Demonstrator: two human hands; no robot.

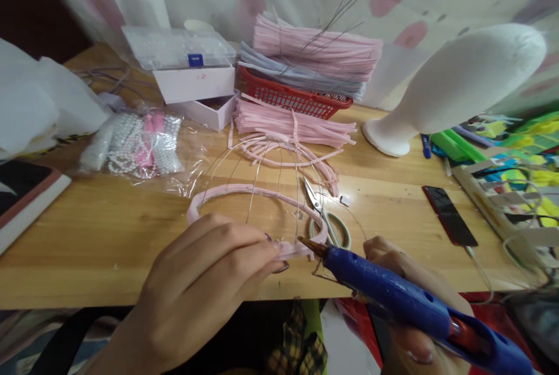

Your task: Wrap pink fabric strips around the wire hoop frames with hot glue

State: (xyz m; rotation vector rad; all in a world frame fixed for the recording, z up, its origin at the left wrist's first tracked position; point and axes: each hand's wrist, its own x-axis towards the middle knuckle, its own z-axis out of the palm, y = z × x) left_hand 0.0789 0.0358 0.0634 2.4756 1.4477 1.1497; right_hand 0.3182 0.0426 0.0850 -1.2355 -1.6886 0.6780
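My left hand (205,287) pinches the near end of a pink wrapped headband (244,191) that lies on the wooden table (109,235), with thin wires arching up from it. My right hand (406,282) grips a blue hot glue gun (393,293). Its brass nozzle (311,245) touches the pink band just beside my left fingertips. A pair of scissors (325,218) with pale green handles lies right behind the nozzle.
Pink strips (292,124) lie in piles, some in a red basket (297,98). A white foam head (458,84) stands at right, a phone (449,215) near it. Bagged pearl beads (135,145), boxes (192,72) and a white bag (39,101) sit at left.
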